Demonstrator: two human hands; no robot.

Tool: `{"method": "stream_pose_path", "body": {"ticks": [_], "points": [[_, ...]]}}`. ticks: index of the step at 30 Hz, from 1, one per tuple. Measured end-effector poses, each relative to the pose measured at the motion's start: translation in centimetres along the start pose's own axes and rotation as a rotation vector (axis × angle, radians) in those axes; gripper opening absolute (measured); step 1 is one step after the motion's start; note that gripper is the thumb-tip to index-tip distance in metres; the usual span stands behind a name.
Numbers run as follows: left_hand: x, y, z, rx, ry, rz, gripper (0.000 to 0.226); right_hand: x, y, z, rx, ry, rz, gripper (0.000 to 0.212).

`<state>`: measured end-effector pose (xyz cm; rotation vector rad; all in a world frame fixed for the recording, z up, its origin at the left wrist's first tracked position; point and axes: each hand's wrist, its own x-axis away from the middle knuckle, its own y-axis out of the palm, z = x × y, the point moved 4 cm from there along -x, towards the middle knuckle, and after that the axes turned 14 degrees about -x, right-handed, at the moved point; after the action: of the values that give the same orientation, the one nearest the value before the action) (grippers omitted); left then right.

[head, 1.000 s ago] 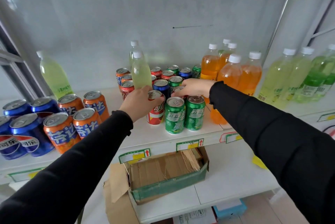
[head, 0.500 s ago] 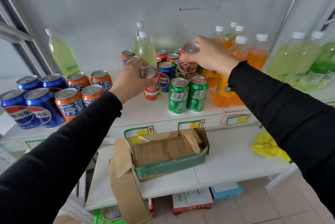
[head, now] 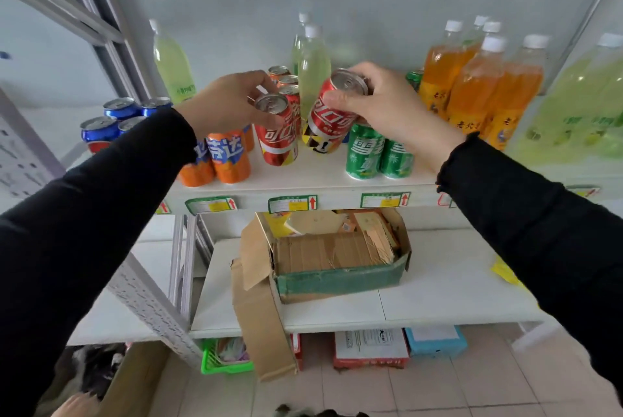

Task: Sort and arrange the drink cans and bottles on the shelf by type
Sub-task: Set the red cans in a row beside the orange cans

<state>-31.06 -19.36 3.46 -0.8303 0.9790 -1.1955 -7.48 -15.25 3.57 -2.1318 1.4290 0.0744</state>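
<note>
My left hand [head: 226, 101] grips a red cola can [head: 278, 135] by its top, low over the white shelf [head: 303, 180]. My right hand [head: 387, 106] holds a second red cola can [head: 332, 113], tilted and lifted just right of the first. Two green cans [head: 377, 153] stand below my right hand. Orange cans [head: 229, 157] stand under my left wrist, blue cans [head: 111, 120] further left. More cans [head: 286, 79] and pale green bottles [head: 313, 69] stand behind.
Orange bottles [head: 472, 89] and light green bottles [head: 580, 106] fill the shelf's right side. One pale bottle [head: 172, 62] stands at the back left. A torn cardboard box [head: 337, 258] lies on the lower shelf. A metal upright [head: 101, 12] rises at left.
Both hands moved left with their red cans. The right hand's can has come down from above the can cluster to beside the left one.
</note>
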Motion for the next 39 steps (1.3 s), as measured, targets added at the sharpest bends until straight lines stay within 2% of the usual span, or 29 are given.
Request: {"method": "stream_pose_path", "body": {"ticks": [6,9,13,18,22,27,31,34,36,39], "points": [[-1.0,0.6,-1.4,-0.075,0.016,-0.167,0.043,-1.2,3.8,1.6,0.256,0.062,-0.092,0.046],[-1.9,1.0,-2.1,-0.142,0.047,-0.223,0.044,-2.4,5.0,2.4,0.344,0.112,-0.141,0.055],[-3.1,1.7,-3.0,-0.191,0.085,-0.276,0.046,-3.6,6.2,2.7,0.416,0.194,-0.22,0.057],[-4.1,2.2,-3.6,-0.172,0.141,-0.312,0.053,-4.7,7.2,2.8,0.429,0.264,-0.281,0.068],[-4.3,2.0,-3.4,-0.201,0.204,-0.314,0.053,-4.8,7.2,2.8,0.368,0.273,-0.275,0.061],[-4.6,2.3,-3.6,-0.199,0.242,-0.328,0.053,-4.3,7.3,3.2,0.325,0.259,-0.236,0.065],[-4.7,2.0,-3.9,-0.156,0.258,-0.404,0.061,-4.1,7.0,3.1,0.276,0.267,-0.222,0.072],[-5.3,0.9,-4.2,-0.122,0.259,-0.409,0.058,-4.8,5.4,2.3,0.169,0.212,-0.102,0.055],[-6.2,-0.1,-4.7,-0.121,0.27,-0.335,0.046,-5.5,3.8,1.9,0.165,0.158,-0.006,0.039],[-8.0,-1.1,-5.6,-0.106,0.261,-0.195,0.031,-6.7,1.7,2.3,0.094,0.173,0.099,0.034]]}}
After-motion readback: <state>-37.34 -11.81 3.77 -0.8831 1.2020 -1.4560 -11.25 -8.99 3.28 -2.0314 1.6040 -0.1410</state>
